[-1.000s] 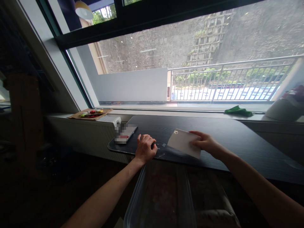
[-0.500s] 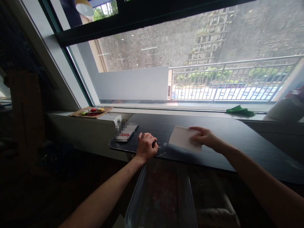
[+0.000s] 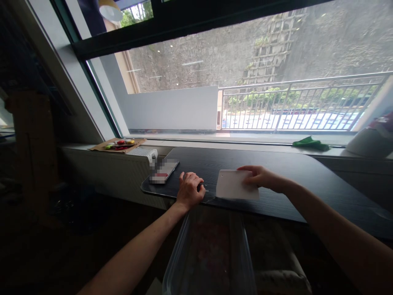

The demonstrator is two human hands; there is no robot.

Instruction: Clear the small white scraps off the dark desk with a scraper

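Note:
My right hand (image 3: 260,178) pinches the right side of a white rectangular card (image 3: 235,190), which rests against the dark table (image 3: 291,176) near its front edge. My left hand (image 3: 189,189) lies curled on the table's front edge, fingers closed over something small and dark that I cannot make out. A clear plastic bin (image 3: 211,254) sits below the table edge, between my arms.
A phone-like flat device (image 3: 163,171) lies at the table's left corner. On the sill stand a white box (image 3: 143,153) and a cardboard sheet with coloured bits (image 3: 118,144); a green cloth (image 3: 310,143) and a pale rounded object (image 3: 368,141) sit at the right.
The card was raised and tilted in my right hand; it has come down leftward onto the table. My left hand has stayed in place.

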